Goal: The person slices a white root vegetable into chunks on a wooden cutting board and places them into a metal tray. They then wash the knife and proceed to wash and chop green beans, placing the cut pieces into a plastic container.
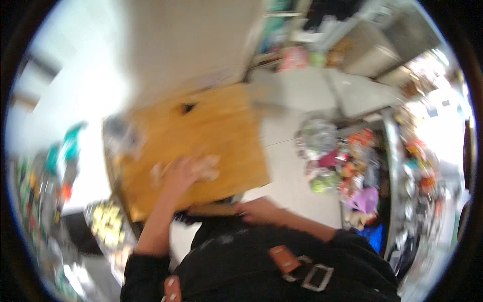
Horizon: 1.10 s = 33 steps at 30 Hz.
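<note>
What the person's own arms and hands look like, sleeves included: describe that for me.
The left hand and right hand look bare, with no gloves visible. The left forearm and right forearm are uncovered too, up to the black left sleeve and black right sleeve. Blur hides finer details or markings.

Perhaps a shop or workroom; wooden table [221, 128]; colourful bagged goods [350, 171] heaped.

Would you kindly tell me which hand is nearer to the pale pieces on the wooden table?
Left. The left hand is among the pale pieces, with some on either side; the right hand is farther off, by the near edge of the wooden table.
</note>
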Each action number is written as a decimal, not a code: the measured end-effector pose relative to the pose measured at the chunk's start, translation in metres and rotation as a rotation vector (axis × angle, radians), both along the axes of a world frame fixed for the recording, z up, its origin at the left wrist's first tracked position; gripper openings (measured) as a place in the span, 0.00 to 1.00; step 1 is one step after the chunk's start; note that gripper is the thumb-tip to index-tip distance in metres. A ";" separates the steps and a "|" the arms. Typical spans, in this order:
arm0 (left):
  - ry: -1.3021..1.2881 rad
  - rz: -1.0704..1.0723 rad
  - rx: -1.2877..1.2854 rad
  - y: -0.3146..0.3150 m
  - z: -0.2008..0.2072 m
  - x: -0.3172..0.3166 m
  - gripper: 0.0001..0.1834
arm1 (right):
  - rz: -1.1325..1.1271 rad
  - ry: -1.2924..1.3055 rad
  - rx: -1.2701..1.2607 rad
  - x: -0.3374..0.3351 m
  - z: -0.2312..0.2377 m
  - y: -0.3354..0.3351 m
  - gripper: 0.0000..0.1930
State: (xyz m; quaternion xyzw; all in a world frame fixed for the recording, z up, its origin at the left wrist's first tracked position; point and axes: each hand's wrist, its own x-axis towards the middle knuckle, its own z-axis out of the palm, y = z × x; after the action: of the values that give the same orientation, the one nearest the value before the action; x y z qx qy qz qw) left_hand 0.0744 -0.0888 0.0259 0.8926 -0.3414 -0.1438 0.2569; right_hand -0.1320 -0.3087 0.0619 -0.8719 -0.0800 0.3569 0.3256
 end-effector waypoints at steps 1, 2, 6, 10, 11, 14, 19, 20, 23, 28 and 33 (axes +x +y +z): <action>0.000 0.029 -0.026 0.019 -0.010 0.001 0.25 | -0.034 0.002 0.071 0.000 -0.014 0.009 0.18; 0.088 0.125 -0.117 0.039 -0.020 -0.002 0.23 | -0.053 -0.101 0.114 0.006 -0.009 0.012 0.17; 0.746 0.623 -0.733 0.067 -0.024 -0.012 0.19 | -0.129 -0.325 0.288 0.002 -0.035 0.021 0.13; 0.582 0.531 -0.092 0.145 -0.047 -0.019 0.28 | -0.174 -0.122 0.164 0.020 -0.031 0.022 0.13; 0.495 0.488 0.131 0.170 -0.063 -0.020 0.30 | -0.210 -0.117 0.158 0.025 -0.031 0.024 0.14; 0.351 0.422 0.140 0.178 -0.086 -0.022 0.28 | -0.298 -0.076 0.114 0.031 -0.029 0.024 0.15; 0.332 0.582 -0.285 0.184 -0.099 -0.054 0.23 | -0.204 -0.058 0.021 0.051 -0.021 0.021 0.14; 0.426 0.658 -0.367 0.176 -0.092 -0.045 0.22 | -0.083 -0.071 -0.042 0.055 -0.025 0.016 0.14; -0.080 0.823 -0.422 0.195 -0.116 -0.044 0.18 | -0.291 -0.094 0.069 0.056 -0.034 0.013 0.22; 0.370 0.848 -0.596 0.160 -0.036 -0.035 0.19 | -0.424 -0.177 0.026 0.040 -0.030 0.010 0.17; 0.469 0.759 -0.594 0.132 -0.015 -0.034 0.14 | -0.407 -0.088 0.018 0.044 -0.005 -0.004 0.17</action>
State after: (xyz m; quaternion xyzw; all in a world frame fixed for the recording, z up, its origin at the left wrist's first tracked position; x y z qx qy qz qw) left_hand 0.0401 0.0429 0.0106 0.7861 0.0462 -0.1337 0.6017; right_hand -0.0876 -0.3124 0.0573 -0.8818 0.0803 0.2446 0.3951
